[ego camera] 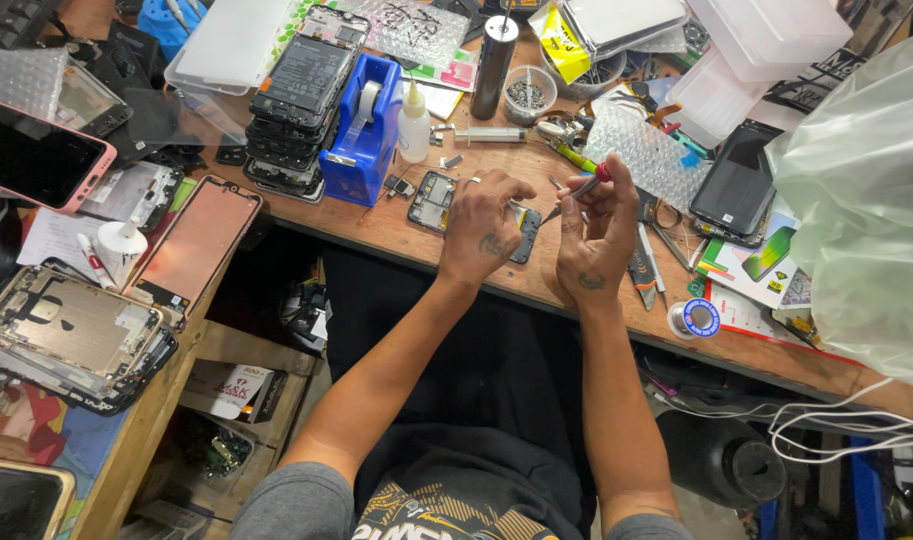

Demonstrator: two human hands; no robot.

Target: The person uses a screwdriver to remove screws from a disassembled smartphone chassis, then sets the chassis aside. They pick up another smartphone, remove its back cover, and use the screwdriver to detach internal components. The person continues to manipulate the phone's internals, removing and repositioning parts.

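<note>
Your left hand has its fingers closed on the dark phone frame, pinning it to the worktop. Your right hand fingers grip a red-capped screwdriver, tip just beside the frame. Keep the tool steady and the frame flat. The frame looks stripped, narrow, dark.

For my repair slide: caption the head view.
Left hand steadies a dark opened phone frame while right hand holds a red-tipped metal tool over a cluttered wooden bench.
</note>
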